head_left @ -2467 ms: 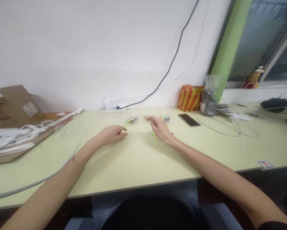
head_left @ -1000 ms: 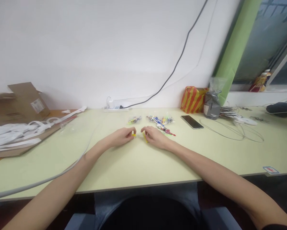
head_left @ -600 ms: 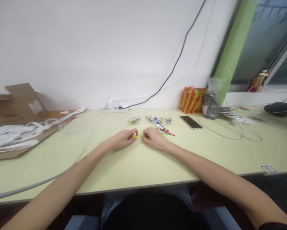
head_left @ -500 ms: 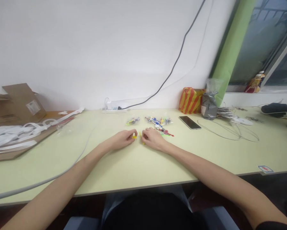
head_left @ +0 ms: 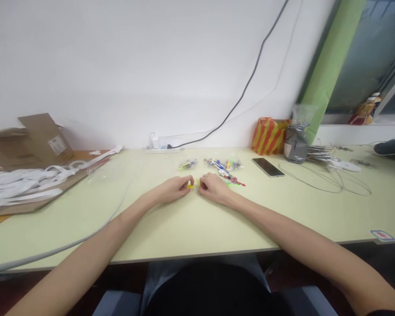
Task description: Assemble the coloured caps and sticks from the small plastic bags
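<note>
Office/workroom — long desk (head_left: pixel 197 224), power strip (head_left: pixel 162 148), cardboard box (head_left: pixel 32 140).

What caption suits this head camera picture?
Both hands, left hand and right hand, pinch a small yellow piece over a pale green table.

A black phone (head_left: pixel 268 167) lies on the pale green surface (head_left: pixel 190 228) near a striped bag (head_left: pixel 269 135). A power strip (head_left: pixel 162 148) sits by the wall; cardboard (head_left: pixel 35 140) and white strips (head_left: pixel 22 184) lie far left.
</note>
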### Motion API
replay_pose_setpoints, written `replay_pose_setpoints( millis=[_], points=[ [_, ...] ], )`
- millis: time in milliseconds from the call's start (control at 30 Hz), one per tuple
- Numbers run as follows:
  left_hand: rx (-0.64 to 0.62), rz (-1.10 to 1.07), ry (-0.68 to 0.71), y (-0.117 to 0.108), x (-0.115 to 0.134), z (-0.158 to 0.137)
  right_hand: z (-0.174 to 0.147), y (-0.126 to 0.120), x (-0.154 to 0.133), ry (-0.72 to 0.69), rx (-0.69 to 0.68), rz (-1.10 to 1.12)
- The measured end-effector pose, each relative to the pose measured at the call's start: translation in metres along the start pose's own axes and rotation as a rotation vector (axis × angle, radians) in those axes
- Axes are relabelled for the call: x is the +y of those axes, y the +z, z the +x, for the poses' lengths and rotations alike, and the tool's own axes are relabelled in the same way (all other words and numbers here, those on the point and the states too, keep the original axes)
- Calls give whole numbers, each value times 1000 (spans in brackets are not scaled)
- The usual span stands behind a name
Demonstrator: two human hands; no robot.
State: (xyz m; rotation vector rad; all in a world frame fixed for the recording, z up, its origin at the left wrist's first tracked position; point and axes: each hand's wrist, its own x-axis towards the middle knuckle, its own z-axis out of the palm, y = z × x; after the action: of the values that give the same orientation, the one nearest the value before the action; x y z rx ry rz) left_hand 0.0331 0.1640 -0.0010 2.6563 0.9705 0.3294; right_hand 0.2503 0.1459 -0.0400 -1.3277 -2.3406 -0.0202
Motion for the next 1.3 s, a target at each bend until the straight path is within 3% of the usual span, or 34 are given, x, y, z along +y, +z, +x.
replay_pose_setpoints(
  millis=[267, 600, 800, 900, 1033, 1167, 1300],
  points=[
    [7, 18, 3, 0, -1, -2, -10, -9, 3, 55, 77, 179],
    [102, 63, 54, 4, -11, 0, -9, -4, 5, -101, -4, 117],
    [141, 48, 74, 5, -12, -2, -10, -5, -5, -193, 28, 135],
    [169, 47, 74, 11, -6, -1, -2, -19, 6, -150, 169, 116],
    [157, 121, 65, 25, -3, 5, 1, -47, 40, 57, 314, 63],
    [35, 148, 70, 30, -9, 12, -9, -67, 68, 227, 133, 10],
    [-68, 86, 136, 20, -18, 10, -15, -77, 76, 206, -39, -14]
  ],
)
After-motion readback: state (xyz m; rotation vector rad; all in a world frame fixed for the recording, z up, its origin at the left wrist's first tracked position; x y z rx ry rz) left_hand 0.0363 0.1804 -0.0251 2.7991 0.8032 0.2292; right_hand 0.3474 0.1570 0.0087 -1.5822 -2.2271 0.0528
